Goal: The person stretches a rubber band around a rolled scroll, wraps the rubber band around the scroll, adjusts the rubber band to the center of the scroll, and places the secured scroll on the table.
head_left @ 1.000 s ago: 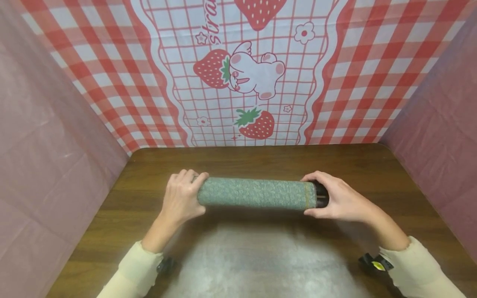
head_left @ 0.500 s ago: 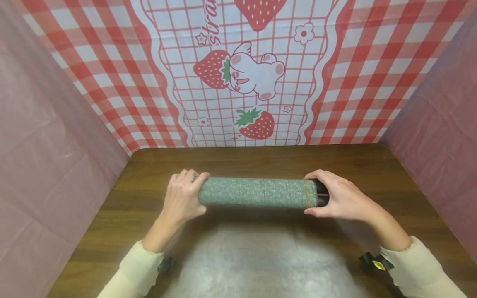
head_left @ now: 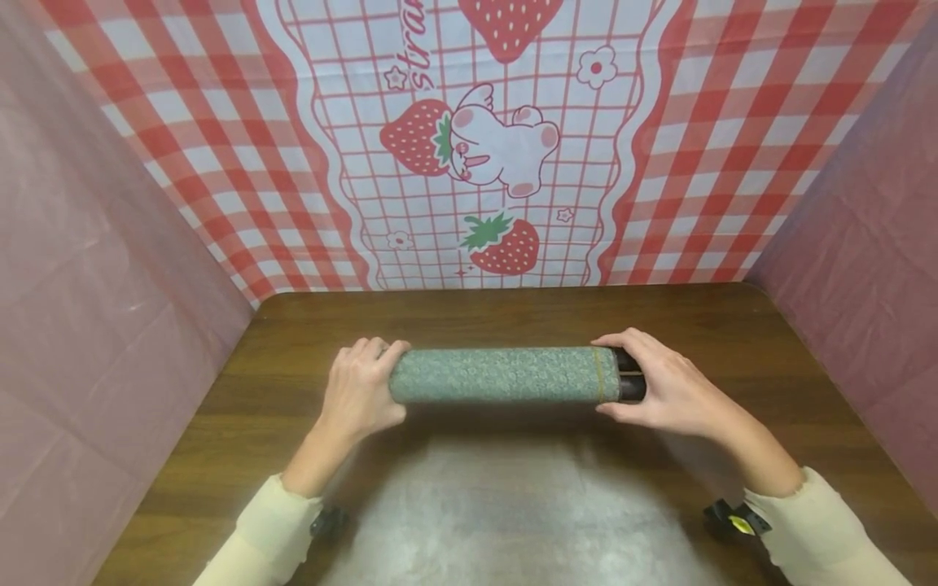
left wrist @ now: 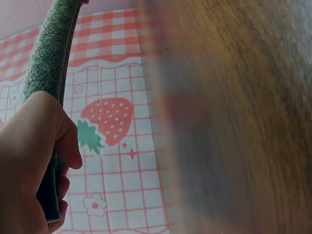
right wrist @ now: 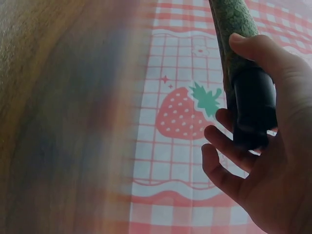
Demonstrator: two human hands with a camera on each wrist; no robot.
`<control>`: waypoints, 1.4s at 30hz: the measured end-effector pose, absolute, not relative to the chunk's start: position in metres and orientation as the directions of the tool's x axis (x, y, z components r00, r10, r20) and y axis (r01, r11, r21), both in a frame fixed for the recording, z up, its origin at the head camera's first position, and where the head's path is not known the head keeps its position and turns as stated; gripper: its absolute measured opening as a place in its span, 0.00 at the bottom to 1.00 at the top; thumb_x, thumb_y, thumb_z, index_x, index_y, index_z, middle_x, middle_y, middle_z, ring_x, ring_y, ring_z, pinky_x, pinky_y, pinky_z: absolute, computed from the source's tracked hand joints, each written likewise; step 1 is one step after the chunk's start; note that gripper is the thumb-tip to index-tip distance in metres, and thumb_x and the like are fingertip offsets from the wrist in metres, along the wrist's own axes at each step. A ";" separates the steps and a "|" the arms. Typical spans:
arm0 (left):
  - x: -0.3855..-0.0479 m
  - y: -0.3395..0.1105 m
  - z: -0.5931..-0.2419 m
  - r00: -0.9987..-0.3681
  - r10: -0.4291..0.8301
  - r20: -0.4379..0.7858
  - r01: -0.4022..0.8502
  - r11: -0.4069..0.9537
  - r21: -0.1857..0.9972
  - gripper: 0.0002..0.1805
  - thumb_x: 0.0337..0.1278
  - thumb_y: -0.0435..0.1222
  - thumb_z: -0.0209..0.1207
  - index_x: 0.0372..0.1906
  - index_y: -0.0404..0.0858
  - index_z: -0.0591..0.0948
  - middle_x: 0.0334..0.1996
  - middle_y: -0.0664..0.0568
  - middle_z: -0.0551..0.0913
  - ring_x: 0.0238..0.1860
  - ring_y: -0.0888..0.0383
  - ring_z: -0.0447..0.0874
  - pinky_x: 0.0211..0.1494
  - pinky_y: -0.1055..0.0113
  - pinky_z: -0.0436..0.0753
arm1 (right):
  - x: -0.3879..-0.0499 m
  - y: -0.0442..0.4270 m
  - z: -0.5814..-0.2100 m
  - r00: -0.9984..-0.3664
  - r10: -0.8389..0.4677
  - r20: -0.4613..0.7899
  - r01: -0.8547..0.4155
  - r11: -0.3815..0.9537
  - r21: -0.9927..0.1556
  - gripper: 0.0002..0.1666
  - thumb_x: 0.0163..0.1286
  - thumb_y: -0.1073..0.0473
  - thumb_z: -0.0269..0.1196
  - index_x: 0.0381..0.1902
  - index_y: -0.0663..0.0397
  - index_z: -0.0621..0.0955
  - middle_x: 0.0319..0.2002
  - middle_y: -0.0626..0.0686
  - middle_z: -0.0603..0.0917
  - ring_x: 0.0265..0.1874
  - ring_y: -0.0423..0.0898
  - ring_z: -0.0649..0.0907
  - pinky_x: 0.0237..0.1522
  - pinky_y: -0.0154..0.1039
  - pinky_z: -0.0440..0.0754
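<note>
A rolled scroll (head_left: 506, 374) in green patterned fabric lies level between my two hands, above the table. Two dark round roller ends (head_left: 632, 387) stick out side by side at its right end, near a thin yellowish stripe. My left hand (head_left: 359, 387) grips the left end, fingers over the far side and thumb on the near side. In the left wrist view, a dark roller end (left wrist: 48, 195) shows below that hand's thumb. My right hand (head_left: 670, 387) holds the right end between thumb and fingers. Some of its fingers curl loosely beside the roller ends in the right wrist view.
Under the scroll is a brown wooden table (head_left: 469, 317) with a bright reflection near the front. A red-and-white strawberry cloth (head_left: 506, 163) hangs behind it. Pink cloth walls (head_left: 95, 268) stand at both sides.
The scroll's right end has risen slightly and turned a little, with the right hand shifting slightly left. The left hand has hardly moved.
</note>
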State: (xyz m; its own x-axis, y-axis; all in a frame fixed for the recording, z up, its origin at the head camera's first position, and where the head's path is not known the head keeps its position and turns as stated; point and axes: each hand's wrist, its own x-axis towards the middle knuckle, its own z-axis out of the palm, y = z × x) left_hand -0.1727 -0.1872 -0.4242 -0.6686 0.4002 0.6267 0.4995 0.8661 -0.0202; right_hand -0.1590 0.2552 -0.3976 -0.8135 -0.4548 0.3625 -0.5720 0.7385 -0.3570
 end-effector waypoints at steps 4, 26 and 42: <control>-0.172 -0.187 -0.426 -0.681 0.404 0.611 0.506 0.863 -0.008 0.40 0.16 0.33 0.75 0.54 0.41 0.88 0.37 0.44 0.91 0.37 0.45 0.87 0.37 0.49 0.88 | -0.160 0.254 -0.403 -0.792 -0.468 0.392 -0.600 0.714 -0.361 0.49 0.49 0.51 0.89 0.69 0.40 0.81 0.56 0.44 0.86 0.49 0.38 0.82 0.46 0.45 0.85; -0.175 -0.183 -0.427 -0.740 0.405 0.537 0.498 0.867 0.031 0.40 0.20 0.34 0.78 0.56 0.42 0.87 0.36 0.46 0.88 0.39 0.46 0.86 0.42 0.49 0.87 | -0.169 0.259 -0.417 -0.744 -0.518 0.422 -0.668 0.592 -0.451 0.41 0.61 0.59 0.82 0.72 0.48 0.82 0.53 0.44 0.83 0.48 0.31 0.77 0.50 0.33 0.77; -0.174 -0.182 -0.424 -0.768 0.402 0.500 0.483 0.875 0.038 0.42 0.20 0.35 0.79 0.58 0.43 0.87 0.38 0.46 0.89 0.40 0.46 0.87 0.44 0.48 0.88 | -0.170 0.259 -0.418 -0.749 -0.512 0.420 -0.662 0.587 -0.466 0.46 0.54 0.57 0.85 0.70 0.49 0.79 0.61 0.49 0.85 0.55 0.33 0.80 0.56 0.26 0.76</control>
